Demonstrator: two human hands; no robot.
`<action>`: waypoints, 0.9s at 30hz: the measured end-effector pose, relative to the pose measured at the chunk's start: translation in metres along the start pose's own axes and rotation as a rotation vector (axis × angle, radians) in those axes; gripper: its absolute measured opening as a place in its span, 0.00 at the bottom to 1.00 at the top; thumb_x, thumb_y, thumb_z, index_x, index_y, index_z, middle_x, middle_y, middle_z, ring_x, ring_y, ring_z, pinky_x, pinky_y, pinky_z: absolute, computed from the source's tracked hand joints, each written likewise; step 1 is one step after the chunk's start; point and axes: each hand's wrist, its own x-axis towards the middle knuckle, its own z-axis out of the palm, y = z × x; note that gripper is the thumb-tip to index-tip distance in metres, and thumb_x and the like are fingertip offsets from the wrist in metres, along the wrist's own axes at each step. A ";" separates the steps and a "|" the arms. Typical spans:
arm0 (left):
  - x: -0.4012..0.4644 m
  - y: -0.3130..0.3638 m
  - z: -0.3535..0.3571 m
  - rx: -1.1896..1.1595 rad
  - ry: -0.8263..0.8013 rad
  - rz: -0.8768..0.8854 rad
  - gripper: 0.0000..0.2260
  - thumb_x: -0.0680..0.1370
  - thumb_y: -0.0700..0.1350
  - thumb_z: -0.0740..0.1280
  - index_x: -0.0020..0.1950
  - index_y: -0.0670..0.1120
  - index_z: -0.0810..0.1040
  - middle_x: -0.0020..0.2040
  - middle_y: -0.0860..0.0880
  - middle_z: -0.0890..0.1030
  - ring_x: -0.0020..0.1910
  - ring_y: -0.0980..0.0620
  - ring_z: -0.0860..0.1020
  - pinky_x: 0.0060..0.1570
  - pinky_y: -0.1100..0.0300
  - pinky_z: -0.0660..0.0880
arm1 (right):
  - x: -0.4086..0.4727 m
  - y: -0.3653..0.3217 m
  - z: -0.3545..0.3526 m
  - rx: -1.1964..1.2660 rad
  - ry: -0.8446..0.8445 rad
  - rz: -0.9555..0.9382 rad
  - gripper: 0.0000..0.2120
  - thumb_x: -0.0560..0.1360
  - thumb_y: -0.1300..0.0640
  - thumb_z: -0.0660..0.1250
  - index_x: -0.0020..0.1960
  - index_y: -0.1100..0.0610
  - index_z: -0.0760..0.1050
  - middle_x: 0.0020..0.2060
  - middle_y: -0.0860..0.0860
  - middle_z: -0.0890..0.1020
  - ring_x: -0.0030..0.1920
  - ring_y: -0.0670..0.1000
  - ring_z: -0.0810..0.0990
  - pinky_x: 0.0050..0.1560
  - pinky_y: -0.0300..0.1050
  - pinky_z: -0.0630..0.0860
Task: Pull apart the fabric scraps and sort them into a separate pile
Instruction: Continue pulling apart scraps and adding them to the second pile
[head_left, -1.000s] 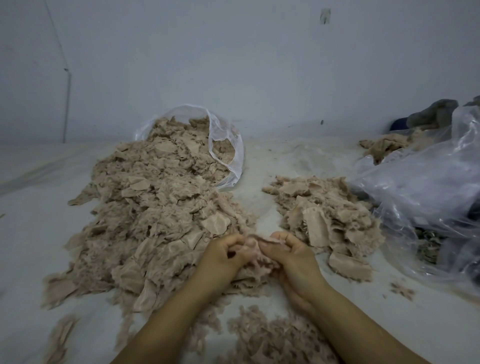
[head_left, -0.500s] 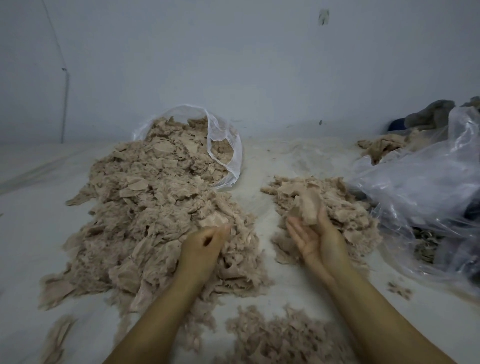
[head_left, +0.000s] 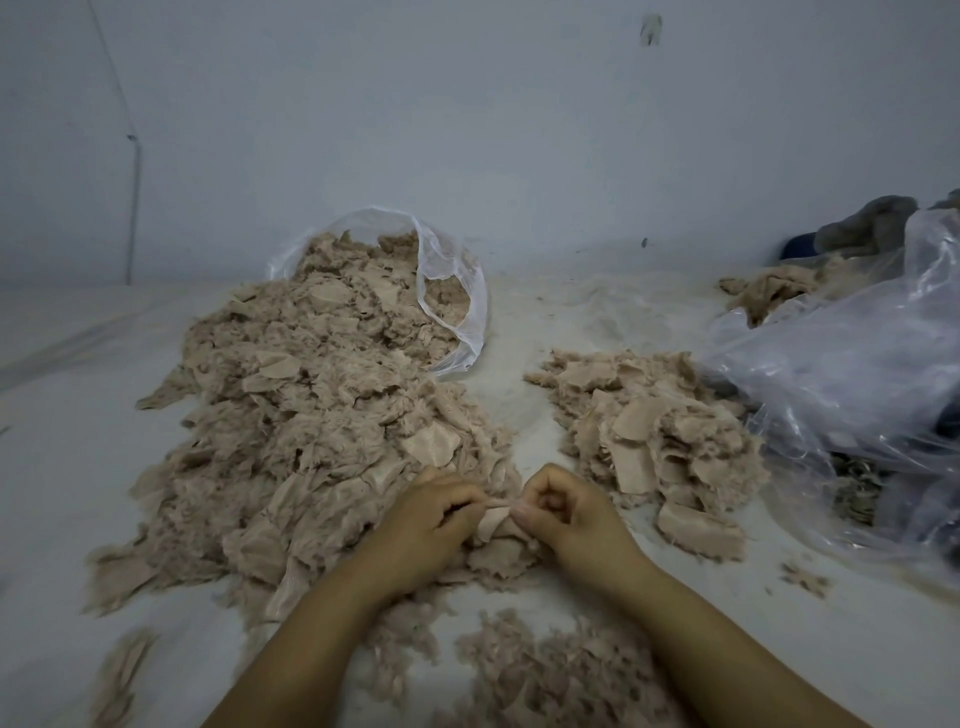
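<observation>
Both hands are working together at six o'clock: left hand (head_left: 434, 519) and right hand (head_left: 566, 514) are pinching one scrap (head_left: 493, 519) between them, at the big pile's (head_left: 311, 415) near edge. It's the pull-apart step; next, I'd say, it's going to the sorted pile (head_left: 649, 431) at two o'clock.

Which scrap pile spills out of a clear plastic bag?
The large pile on the left: its far end sits inside the clear bag. The smaller right pile lies loose beside another bag.
</observation>
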 end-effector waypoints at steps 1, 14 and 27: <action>0.000 0.000 -0.001 -0.036 0.028 -0.010 0.10 0.79 0.43 0.63 0.42 0.57 0.77 0.39 0.61 0.75 0.45 0.65 0.69 0.47 0.63 0.62 | -0.001 0.000 0.000 0.026 -0.021 0.015 0.09 0.75 0.60 0.68 0.38 0.54 0.73 0.28 0.47 0.75 0.30 0.46 0.71 0.36 0.43 0.67; 0.006 -0.001 -0.005 -0.353 0.398 -0.126 0.17 0.73 0.54 0.59 0.36 0.40 0.70 0.32 0.48 0.70 0.32 0.55 0.67 0.37 0.57 0.65 | 0.001 -0.007 -0.004 0.339 0.053 0.027 0.07 0.74 0.62 0.68 0.37 0.60 0.76 0.26 0.51 0.76 0.28 0.48 0.73 0.32 0.38 0.69; -0.001 0.015 0.006 -0.404 0.055 -0.033 0.04 0.78 0.50 0.63 0.47 0.53 0.77 0.40 0.55 0.80 0.40 0.58 0.77 0.43 0.60 0.74 | -0.002 -0.008 0.005 0.417 0.055 0.145 0.05 0.68 0.55 0.73 0.37 0.55 0.79 0.31 0.57 0.80 0.29 0.51 0.77 0.29 0.41 0.74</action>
